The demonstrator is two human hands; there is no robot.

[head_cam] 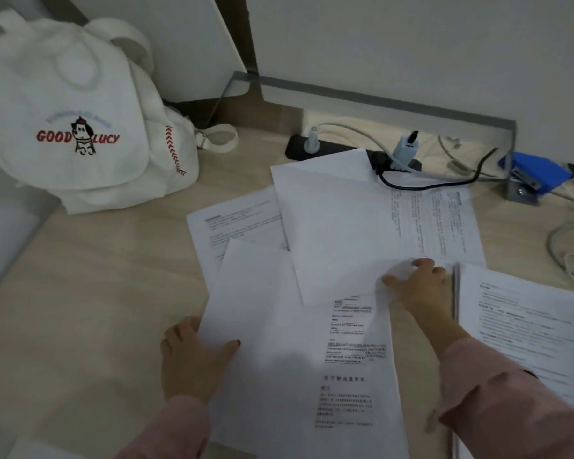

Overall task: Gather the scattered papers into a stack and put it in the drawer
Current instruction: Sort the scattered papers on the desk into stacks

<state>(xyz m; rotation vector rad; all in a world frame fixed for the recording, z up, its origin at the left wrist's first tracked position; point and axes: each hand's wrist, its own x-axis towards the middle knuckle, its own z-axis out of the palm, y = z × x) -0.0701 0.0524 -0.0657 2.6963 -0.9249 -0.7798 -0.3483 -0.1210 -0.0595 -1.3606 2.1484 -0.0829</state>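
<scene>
Pink sleeves [497, 402] come in at the bottom edge, and beyond them our two hands lie on loose papers [444, 223] spread over a pale wood-grain desk [96, 293]; the sheets overlap at odd angles, some blank side up, some printed, not squared into a stack. Our left hand [193, 356] grips the left edge of the near sheet [272, 326], thumb curled on top and fingers at the edge, seemingly beneath it; our right hand [418, 286] sits at the lower corner of the blank sheet [328, 226], fingers spread, but motion blur hides whether they pinch or merely press, so we cannot tell. Another printed sheet [527, 326] lies to the right of that hand. At the back left stands a white backpack [80, 127] lettered GOOD LUCY; behind the papers a black power strip [355, 150] holds a white charger [406, 150], with cables [444, 183] trailing past a blue object [537, 173].
</scene>
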